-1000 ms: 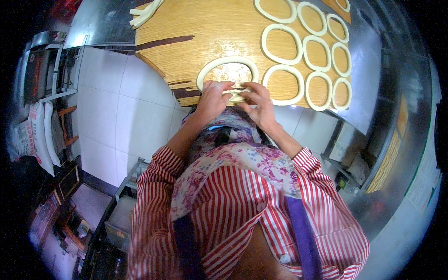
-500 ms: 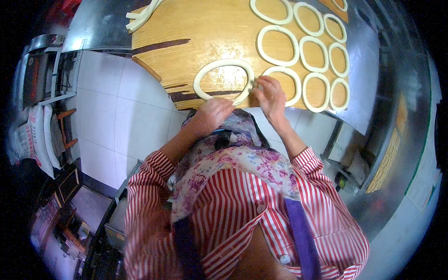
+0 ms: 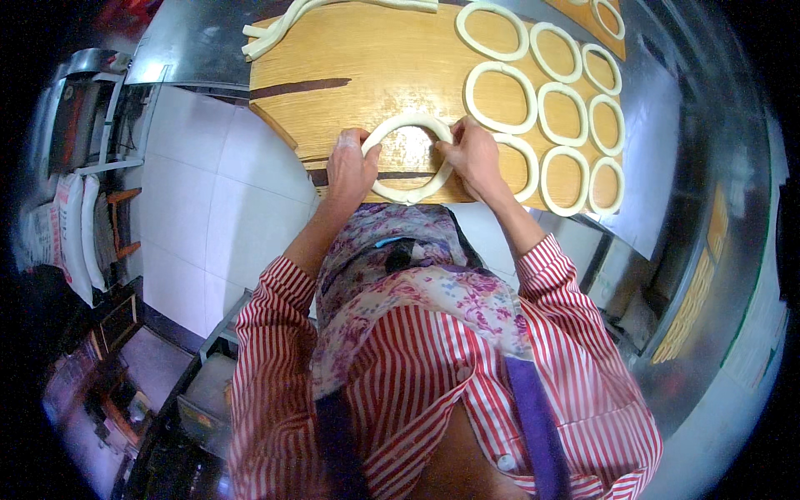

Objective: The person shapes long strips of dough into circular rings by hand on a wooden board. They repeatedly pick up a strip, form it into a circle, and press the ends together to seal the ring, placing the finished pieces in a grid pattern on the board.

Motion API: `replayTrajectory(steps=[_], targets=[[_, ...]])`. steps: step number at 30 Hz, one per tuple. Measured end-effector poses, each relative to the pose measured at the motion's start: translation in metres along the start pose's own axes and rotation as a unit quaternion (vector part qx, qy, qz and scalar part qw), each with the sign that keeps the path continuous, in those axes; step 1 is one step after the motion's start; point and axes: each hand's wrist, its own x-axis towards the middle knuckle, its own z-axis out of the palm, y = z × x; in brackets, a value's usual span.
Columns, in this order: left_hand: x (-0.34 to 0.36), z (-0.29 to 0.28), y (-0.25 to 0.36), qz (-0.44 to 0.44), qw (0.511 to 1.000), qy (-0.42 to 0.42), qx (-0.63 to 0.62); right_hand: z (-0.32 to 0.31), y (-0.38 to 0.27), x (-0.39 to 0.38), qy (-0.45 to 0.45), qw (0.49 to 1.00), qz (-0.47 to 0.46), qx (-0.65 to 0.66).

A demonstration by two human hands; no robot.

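Observation:
A pale dough ring [image 3: 408, 122] lies at the near edge of a wooden board [image 3: 367, 62]. My left hand [image 3: 351, 165] grips its left side, fingers behind the strand and thumb toward the inside. My right hand [image 3: 474, 157] pinches its right side the same way. The ring looks nearly round between my hands. Just right of my right hand lies another dough ring [image 3: 531, 162], partly hidden by that hand. Several more oval rings [image 3: 500, 67] lie in rows on the right part of the board. Long dough strips [image 3: 308, 10] lie along the far left edge.
A metal counter [image 3: 187, 42] is beyond the board at the left. White sacks [image 3: 79, 225] stand on the tiled floor [image 3: 179, 192] side at far left. At right, a shelf holds rows of pale pieces [image 3: 687, 308]. A further board [image 3: 583, 12] carries another ring.
My left hand has moved from the ring's near edge to its left side. My right hand has closed on the right side. The ring has gone from a wide oval to nearly round.

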Motion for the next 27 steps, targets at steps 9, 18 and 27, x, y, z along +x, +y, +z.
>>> replayTrajectory(steps=[9,18,27], targets=[[0.020,-0.078,0.046,-0.062,0.874,-0.106,-0.470,-0.071,-0.007,-0.003,-0.028,0.946,-0.051,0.320],[0.003,-0.021,-0.030,0.224,0.972,-0.051,-0.044,-0.005,0.052,-0.020,-0.004,0.975,-0.211,0.063],[0.052,0.036,0.002,0.235,0.971,-0.048,0.006,0.037,0.004,0.010,0.031,0.994,-0.108,0.015]])
